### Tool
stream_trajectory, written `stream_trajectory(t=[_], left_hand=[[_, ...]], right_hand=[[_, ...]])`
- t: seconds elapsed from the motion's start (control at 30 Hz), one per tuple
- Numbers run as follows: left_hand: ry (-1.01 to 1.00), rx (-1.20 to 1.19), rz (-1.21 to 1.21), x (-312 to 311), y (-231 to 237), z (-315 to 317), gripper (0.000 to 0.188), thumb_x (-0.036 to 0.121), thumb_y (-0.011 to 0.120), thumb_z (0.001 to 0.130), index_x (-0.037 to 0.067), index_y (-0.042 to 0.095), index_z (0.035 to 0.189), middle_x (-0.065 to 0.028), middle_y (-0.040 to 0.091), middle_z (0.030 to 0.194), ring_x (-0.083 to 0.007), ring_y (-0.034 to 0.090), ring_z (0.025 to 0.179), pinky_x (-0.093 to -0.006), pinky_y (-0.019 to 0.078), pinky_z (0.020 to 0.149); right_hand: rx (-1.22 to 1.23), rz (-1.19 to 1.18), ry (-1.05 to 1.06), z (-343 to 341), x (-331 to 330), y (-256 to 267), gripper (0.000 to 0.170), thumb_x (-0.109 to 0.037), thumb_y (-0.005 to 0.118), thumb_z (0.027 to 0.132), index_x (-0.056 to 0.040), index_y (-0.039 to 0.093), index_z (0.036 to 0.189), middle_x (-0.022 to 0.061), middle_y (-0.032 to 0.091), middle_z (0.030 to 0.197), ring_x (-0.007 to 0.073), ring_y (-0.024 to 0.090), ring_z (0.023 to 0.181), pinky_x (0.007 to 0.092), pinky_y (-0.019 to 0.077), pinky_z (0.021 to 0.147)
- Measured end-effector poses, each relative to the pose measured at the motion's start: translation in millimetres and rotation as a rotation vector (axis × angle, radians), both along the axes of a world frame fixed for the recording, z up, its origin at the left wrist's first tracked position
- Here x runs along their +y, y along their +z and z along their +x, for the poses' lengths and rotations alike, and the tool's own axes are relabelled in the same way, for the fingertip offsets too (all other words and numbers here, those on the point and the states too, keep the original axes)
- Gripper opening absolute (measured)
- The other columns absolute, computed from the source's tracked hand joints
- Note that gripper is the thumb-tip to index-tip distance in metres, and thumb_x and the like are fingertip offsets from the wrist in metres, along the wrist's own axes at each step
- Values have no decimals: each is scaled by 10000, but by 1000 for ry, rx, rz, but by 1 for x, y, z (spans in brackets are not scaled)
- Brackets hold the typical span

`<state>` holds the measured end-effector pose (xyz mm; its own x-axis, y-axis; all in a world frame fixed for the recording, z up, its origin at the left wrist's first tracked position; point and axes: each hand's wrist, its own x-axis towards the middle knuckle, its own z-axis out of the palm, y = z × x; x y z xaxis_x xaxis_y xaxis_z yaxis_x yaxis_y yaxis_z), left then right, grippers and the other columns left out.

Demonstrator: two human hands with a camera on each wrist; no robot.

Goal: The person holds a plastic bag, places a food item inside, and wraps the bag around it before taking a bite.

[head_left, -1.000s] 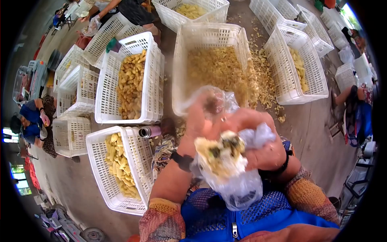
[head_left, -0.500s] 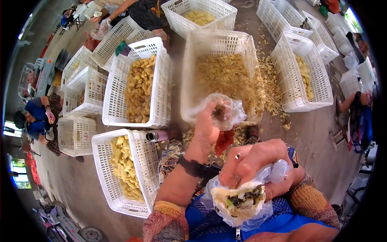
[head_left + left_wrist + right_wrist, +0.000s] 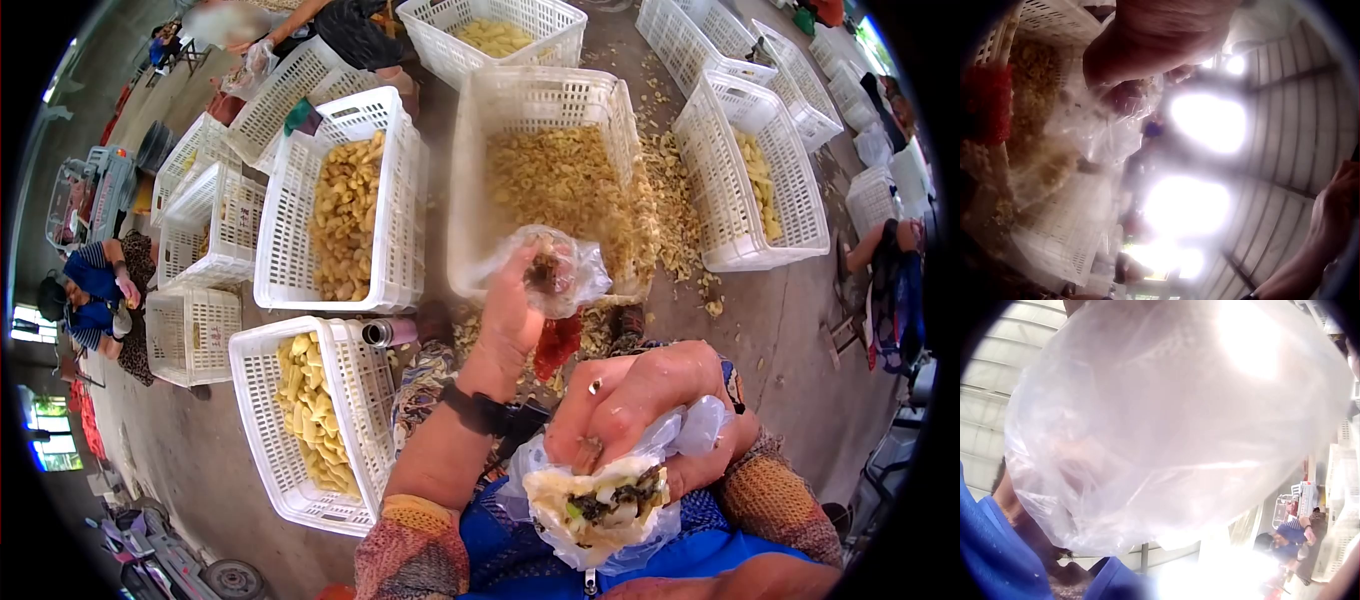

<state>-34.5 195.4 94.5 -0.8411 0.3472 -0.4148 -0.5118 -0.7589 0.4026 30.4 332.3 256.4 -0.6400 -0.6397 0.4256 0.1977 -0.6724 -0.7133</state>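
My right hand point(image 3: 655, 395) grips a bitten bun point(image 3: 552, 497) in a thin clear plastic bag point(image 3: 640, 535). Dark green and whitish filling shows at the bitten end, which faces up toward the head camera. In the right wrist view that bag point(image 3: 1147, 431) fills most of the picture and hides the fingers. Farther forward, over the near end of the large middle crate point(image 3: 465, 230), my left hand point(image 3: 508, 318) holds another crumpled clear bag point(image 3: 585, 268) with something brown inside. The left wrist view shows this bag point(image 3: 1100, 134) hanging below the hand point(image 3: 1160, 37).
Brown peelings point(image 3: 560, 165) lie in the middle crate and spill onto the floor at its right. Crates of unpeeled ginger point(image 3: 345, 220) and peeled pale pieces point(image 3: 310, 410) stand at left. A pink flask point(image 3: 400, 331) lies beside them. Another person point(image 3: 95, 290) sits far left.
My hands have come apart from close together: the left holds its bag forward over the crate, while the right has moved down and right with the bun. Little has moved in the last half second.
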Motion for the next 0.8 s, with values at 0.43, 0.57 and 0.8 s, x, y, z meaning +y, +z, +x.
stream_trajectory(t=[0.43, 0.57, 0.8], left_hand=[[50, -59, 11, 3, 10, 2, 145, 161, 537, 896, 65, 574, 998, -70, 613, 883, -163, 579, 755, -330, 521, 695], [60, -58, -6, 3, 9, 3, 148, 158, 545, 891, 62, 574, 999, -74, 616, 887, -167, 582, 761, -344, 526, 699], [68, -43, -25, 2, 14, 4, 149, 152, 528, 897, 57, 570, 1004, -77, 614, 887, -174, 579, 771, -349, 526, 708]], right_hand=[[22, 60, -34, 3, 4, 2, 378, -32, 658, 773, 89, 568, 1120, 151, 613, 1087, 231, 585, 1014, 329, 436, 869], [36, 83, -38, 6, 6, 4, 355, -27, 657, 775, 85, 574, 1102, 158, 613, 1082, 246, 587, 1018, 341, 442, 870], [35, -31, 93, 3, 3, 8, 347, 16, 634, 772, 109, 555, 1096, 226, 579, 1092, 336, 563, 1050, 404, 428, 908]])
